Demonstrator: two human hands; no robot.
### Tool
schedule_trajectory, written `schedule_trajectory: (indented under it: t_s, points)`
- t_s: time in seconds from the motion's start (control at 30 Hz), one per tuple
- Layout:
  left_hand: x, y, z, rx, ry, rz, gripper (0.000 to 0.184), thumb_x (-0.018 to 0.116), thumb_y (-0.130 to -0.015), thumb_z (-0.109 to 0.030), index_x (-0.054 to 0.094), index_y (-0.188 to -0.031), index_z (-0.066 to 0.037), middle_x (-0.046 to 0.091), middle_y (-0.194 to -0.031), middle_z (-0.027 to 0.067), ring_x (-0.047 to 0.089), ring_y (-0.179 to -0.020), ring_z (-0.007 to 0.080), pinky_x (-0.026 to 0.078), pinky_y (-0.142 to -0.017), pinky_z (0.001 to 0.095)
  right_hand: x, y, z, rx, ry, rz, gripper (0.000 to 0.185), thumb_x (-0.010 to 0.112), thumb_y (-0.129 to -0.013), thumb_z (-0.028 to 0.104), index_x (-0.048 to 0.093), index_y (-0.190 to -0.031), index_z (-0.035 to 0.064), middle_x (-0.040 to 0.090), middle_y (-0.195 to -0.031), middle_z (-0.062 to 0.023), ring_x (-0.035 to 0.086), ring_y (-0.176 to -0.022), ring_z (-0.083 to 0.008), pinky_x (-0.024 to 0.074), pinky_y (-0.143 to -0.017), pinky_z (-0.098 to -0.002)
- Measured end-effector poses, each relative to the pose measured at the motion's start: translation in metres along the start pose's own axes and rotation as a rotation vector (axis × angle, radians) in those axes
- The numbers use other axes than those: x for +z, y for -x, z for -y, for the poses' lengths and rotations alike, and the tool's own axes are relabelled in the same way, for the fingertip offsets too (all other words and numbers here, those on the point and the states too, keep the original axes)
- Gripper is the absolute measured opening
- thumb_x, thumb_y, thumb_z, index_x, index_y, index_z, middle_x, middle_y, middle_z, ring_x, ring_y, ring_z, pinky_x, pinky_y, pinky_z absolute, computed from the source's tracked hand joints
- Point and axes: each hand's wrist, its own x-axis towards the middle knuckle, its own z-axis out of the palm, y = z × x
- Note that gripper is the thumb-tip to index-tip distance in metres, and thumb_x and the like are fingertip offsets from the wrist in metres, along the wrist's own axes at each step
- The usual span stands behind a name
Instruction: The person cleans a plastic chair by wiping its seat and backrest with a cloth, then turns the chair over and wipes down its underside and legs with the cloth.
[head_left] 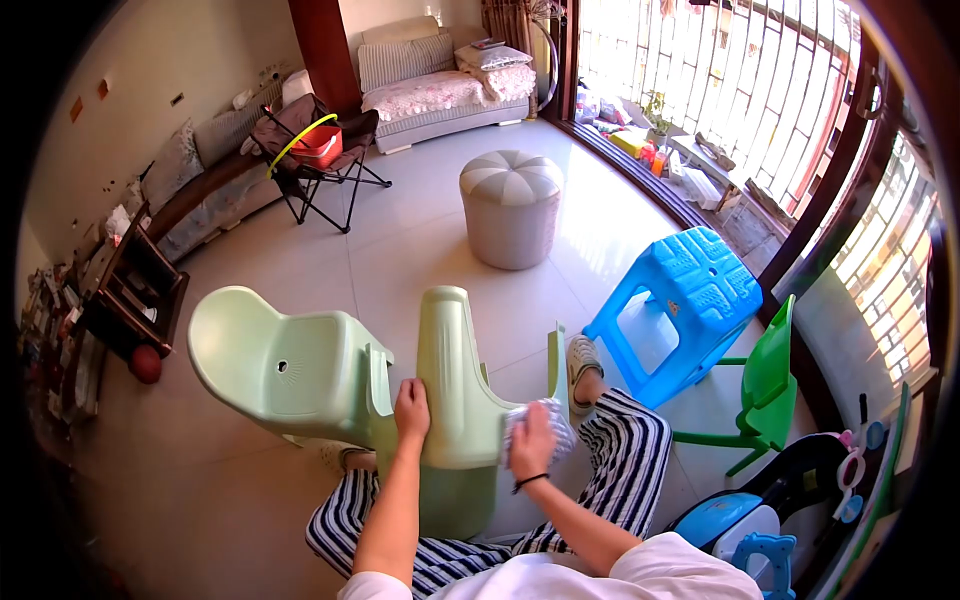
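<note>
A light green plastic chair (450,370) lies tipped between my knees, with one leg pointing away from me. My left hand (411,410) is closed around its edge on the left side. In my right hand (534,438) is a bunched grey-and-white cloth (556,425), pressed against the chair's right side. The fingers partly cover the cloth. Just to the left stands a second light green plastic chair (310,365), upright with a small hole in its seat.
On the right are a blue plastic stool (700,275) and a green chair (768,385). A round pouf (512,215) stands ahead. Farther back, a folding chair (345,165) holds a red basket (318,148). A sofa (440,100) lines the back wall.
</note>
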Motion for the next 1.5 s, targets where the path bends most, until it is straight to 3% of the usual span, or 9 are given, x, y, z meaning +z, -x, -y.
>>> schedule_trajectory:
  t_s: [0.2,0.33,0.53,0.63,0.9,1.03,1.23,1.37,1.5]
  points:
    - [0.002,-0.003,0.007,0.014,-0.033,0.020,0.030,0.044,-0.095,-0.030,0.056,-0.094,-0.003,0.063,-0.088,0.0194,0.059,-0.083,0.0376,0.045,-0.072,0.0404,-0.015,0.007,0.115,-0.657,0.067,0.178,0.048,0.055,-0.086,0.026,0.049,-0.130,0.0098,0.046,-0.137,-0.0078,0.038,-0.131,-0.0227,0.0177,-0.110,-0.0469]
    - [-0.006,-0.002,0.007,0.005,0.019,-0.002,0.029,0.044,-0.095,-0.028,0.057,-0.094,-0.003,0.063,-0.088,0.0182,0.058,-0.082,0.0360,0.045,-0.072,0.0388,-0.021,-0.007,0.087,-0.581,0.056,0.169,0.045,0.052,-0.086,0.021,0.050,-0.130,0.0102,0.046,-0.137,-0.0081,0.038,-0.131,-0.0239,0.0187,-0.110,-0.0455]
    - [-0.011,-0.006,0.009,-0.035,0.038,0.008,0.031,0.044,-0.095,-0.030,0.057,-0.094,-0.002,0.062,-0.088,0.0172,0.057,-0.081,0.0342,0.044,-0.073,0.0380,0.001,-0.014,-0.074,0.035,-0.133,-0.059,0.044,0.045,-0.090,0.021,0.045,-0.129,0.0008,0.049,-0.130,-0.0210,0.043,-0.124,-0.0347,0.0310,-0.104,-0.0423]
    - [-0.004,-0.005,0.007,-0.026,0.016,0.020,0.033,0.043,-0.095,-0.031,0.057,-0.095,-0.002,0.062,-0.088,0.0187,0.057,-0.082,0.0358,0.044,-0.073,0.0396,-0.003,-0.019,-0.060,0.297,-0.134,-0.089,0.043,0.046,-0.090,0.021,0.045,-0.126,-0.0028,0.050,-0.126,-0.0251,0.046,-0.118,-0.0388,0.0356,-0.100,-0.0407]
    - [-0.006,0.001,-0.003,-0.010,0.005,0.010,0.031,0.043,-0.095,-0.029,0.057,-0.094,-0.001,0.061,-0.087,0.0191,0.058,-0.081,0.0358,0.044,-0.072,0.0389,-0.019,0.023,0.087,-0.555,-0.081,0.150,0.041,0.057,-0.084,0.017,0.050,-0.123,0.0070,0.047,-0.135,-0.0106,0.040,-0.130,-0.0262,0.0192,-0.109,-0.0454]
    - [-0.016,0.000,0.002,-0.009,0.021,-0.006,0.030,0.043,-0.095,-0.028,0.057,-0.094,-0.001,0.061,-0.087,0.0178,0.057,-0.082,0.0322,0.044,-0.074,0.0361,-0.025,0.018,0.052,-0.555,-0.062,0.181,0.044,0.056,-0.082,0.017,0.050,-0.125,0.0067,0.047,-0.135,-0.0098,0.040,-0.129,-0.0259,0.0196,-0.110,-0.0448]
    - [-0.004,-0.003,0.010,0.006,0.015,0.011,0.030,0.043,-0.095,-0.030,0.057,-0.095,-0.003,0.062,-0.090,0.0189,0.058,-0.084,0.0368,0.045,-0.073,0.0399,0.005,-0.021,-0.090,0.121,-0.105,-0.141,0.040,0.044,-0.091,0.023,0.048,-0.123,-0.0005,0.054,-0.120,-0.0234,0.050,-0.110,-0.0400,0.0388,-0.095,-0.0421]
    - [0.003,0.004,-0.006,-0.045,-0.046,0.022,0.033,0.041,-0.095,-0.035,0.057,-0.097,-0.006,0.063,-0.094,0.0181,0.058,-0.087,0.0390,0.045,-0.074,0.0422,-0.006,-0.041,-0.073,0.373,-0.056,0.067,0.045,0.045,-0.090,0.026,0.044,-0.128,0.0002,0.050,-0.127,-0.0222,0.047,-0.117,-0.0381,0.0362,-0.098,-0.0427]
    - [0.004,0.008,-0.008,-0.035,-0.060,0.013,0.033,0.041,-0.095,-0.036,0.057,-0.097,-0.006,0.064,-0.094,0.0172,0.058,-0.087,0.0386,0.045,-0.074,0.0419,-0.006,0.003,0.000,-0.061,-0.031,0.007,0.049,0.048,-0.089,0.025,0.042,-0.132,0.0033,0.045,-0.136,-0.0155,0.038,-0.129,-0.0301,0.0236,-0.106,-0.0456]
